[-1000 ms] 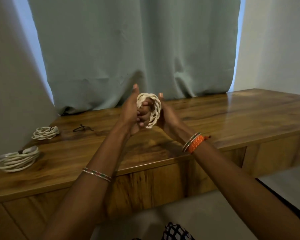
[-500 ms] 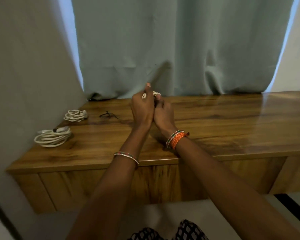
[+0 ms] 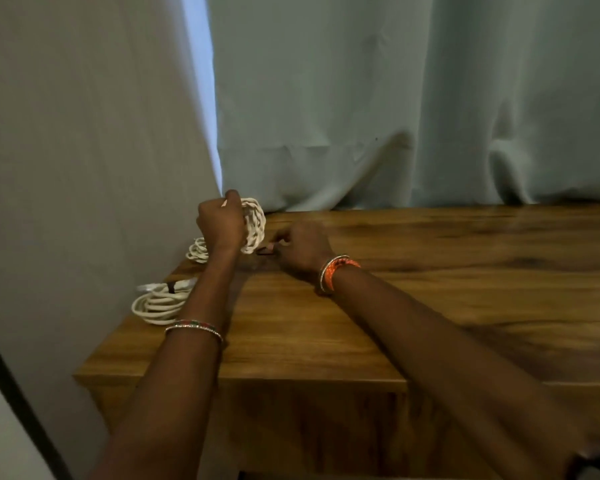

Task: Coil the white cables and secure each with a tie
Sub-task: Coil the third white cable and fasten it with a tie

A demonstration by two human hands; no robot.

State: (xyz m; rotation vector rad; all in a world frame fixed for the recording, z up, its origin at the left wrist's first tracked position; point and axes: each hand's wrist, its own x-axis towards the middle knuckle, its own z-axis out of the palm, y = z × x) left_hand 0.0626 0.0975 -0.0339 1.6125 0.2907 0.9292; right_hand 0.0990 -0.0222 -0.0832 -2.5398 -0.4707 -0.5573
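Item one, our left hand point(image 3: 221, 221): fingers curled round a coiled white cable point(image 3: 253, 225), gripping it above the far left corner of the wooden table point(image 3: 430, 306). We see the back of the hand only; the fingers and the near half of the coil are hidden behind it. The coil stands on edge, its ring upright with the long axis running roughly twelve to six, and its loops look twisted over one another.

Item two, our right hand point(image 3: 300, 249): at three o'clock from the coil, low on the tabletop, fingers bent towards a small dark tie point(image 3: 265, 251) lying just beside the coil's lower edge. The fingertips seem to pinch it, but motion blur and shadow make the contact hard to confirm. An orange bracelet point(image 3: 333, 271) sits on this wrist; a thin beaded bangle point(image 3: 193, 327) sits on the left forearm.

Item three, small coiled cable point(image 3: 197, 250): flat on the table at seven o'clock from the held coil, partly covered by our left wrist.

Item four, larger coiled cable point(image 3: 156, 303): flat near the table's left edge, farther towards seven o'clock, with a dark band point(image 3: 170, 286) across its top and its right side cut off by our left forearm.

Item five, pale curtain point(image 3: 395, 98): hangs behind the table at twelve o'clock.
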